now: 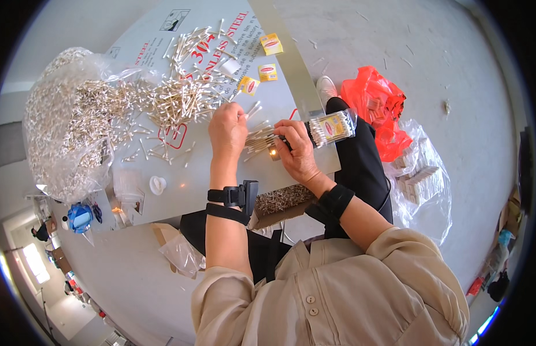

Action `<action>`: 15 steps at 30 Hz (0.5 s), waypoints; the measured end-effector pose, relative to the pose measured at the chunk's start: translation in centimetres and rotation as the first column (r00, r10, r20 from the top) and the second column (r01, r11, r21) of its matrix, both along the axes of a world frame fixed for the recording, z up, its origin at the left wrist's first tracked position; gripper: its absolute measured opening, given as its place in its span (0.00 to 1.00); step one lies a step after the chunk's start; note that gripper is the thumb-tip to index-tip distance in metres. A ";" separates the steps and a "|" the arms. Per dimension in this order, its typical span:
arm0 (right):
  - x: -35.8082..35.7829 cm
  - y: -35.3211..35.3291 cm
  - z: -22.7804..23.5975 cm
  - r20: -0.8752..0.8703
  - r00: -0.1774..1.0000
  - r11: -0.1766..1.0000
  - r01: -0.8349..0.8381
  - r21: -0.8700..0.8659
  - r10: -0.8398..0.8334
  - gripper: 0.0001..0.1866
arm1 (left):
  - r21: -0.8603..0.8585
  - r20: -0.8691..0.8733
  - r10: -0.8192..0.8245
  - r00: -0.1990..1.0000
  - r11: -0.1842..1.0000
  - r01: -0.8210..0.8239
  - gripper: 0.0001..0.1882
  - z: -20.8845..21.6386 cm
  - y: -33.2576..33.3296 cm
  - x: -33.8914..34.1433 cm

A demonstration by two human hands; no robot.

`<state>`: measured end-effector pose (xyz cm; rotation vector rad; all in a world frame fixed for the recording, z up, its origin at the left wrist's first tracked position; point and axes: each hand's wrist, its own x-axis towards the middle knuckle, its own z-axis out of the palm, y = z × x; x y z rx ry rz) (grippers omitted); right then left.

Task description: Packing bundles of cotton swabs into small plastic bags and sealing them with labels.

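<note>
My left hand is closed in a pinch over the table, and a few cotton swabs stick out beyond its fingertips. Curled over a loose row of cotton swabs at the table's right part, my right hand has them between thumb and fingers. Beside its knuckles lies a clear pack of cotton swabs with a yellow label, reaching past the table edge. A dark part between that pack and my fingers is mostly hidden. A big heap of loose cotton swabs spreads to the left of my left hand.
A large clear bag of swabs stands at the left. Yellow cards lie at the far edge. A white cap is near the front. Below the table is a box of swabs; red and clear bags rest on the floor.
</note>
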<state>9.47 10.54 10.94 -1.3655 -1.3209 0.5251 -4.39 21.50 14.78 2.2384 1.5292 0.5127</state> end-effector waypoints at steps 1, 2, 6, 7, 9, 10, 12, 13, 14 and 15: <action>0.0 0.0 0.0 -0.002 1.000 1.000 -0.003 0.008 0.003 0.12 | 0.015 -0.022 -0.010 1.000 1.000 0.010 0.06 -0.1 0.2 -0.1; 0.0 0.0 0.0 -0.002 1.000 1.000 -0.003 0.006 0.003 0.12 | 0.030 -0.045 -0.018 0.999 0.999 0.019 0.06 -0.2 0.3 -0.2; -0.1 0.0 0.0 -0.050 0.999 1.000 0.016 -0.012 -0.016 0.13 | 0.007 -0.108 -0.120 0.987 0.993 0.121 0.06 -0.2 0.6 -1.1; -0.2 0.0 0.0 -0.075 0.997 1.000 0.017 -0.020 -0.018 0.13 | -0.049 -0.097 -0.152 0.984 0.988 0.147 0.07 -0.1 0.5 -1.6; 0.0 -0.1 0.1 -0.090 0.995 0.999 0.027 -0.036 -0.030 0.12 | -0.108 -0.081 -0.189 0.979 0.978 0.180 0.09 -0.3 -0.6 -1.8; 0.0 -0.1 0.1 -0.106 0.994 0.998 0.034 -0.049 -0.039 0.12 | 0.021 -0.079 -0.131 0.988 0.991 0.133 0.16 -0.6 -2.0 -1.6; 0.2 -0.2 -0.1 -0.110 0.993 0.998 0.044 -0.052 -0.050 0.11 | 0.151 -0.069 -0.079 0.994 0.985 0.089 0.23 -0.7 -4.9 -0.8; 0.3 -0.2 -0.3 -0.112 0.992 0.997 0.053 -0.055 -0.059 0.10 | 0.154 -0.184 -0.061 0.981 0.984 0.090 0.30 -0.8 -6.5 -0.2; 0.4 -0.2 -0.2 -0.113 0.992 0.997 0.053 -0.054 -0.059 0.10 | 0.159 -0.299 -0.036 0.954 0.983 0.088 0.37 -0.7 -7.8 0.1; 0.3 -0.2 -0.1 -0.122 0.991 0.997 0.051 -0.055 -0.057 0.10 | 0.161 -0.299 -0.032 0.954 0.983 0.084 0.37 -1.0 -8.7 -0.1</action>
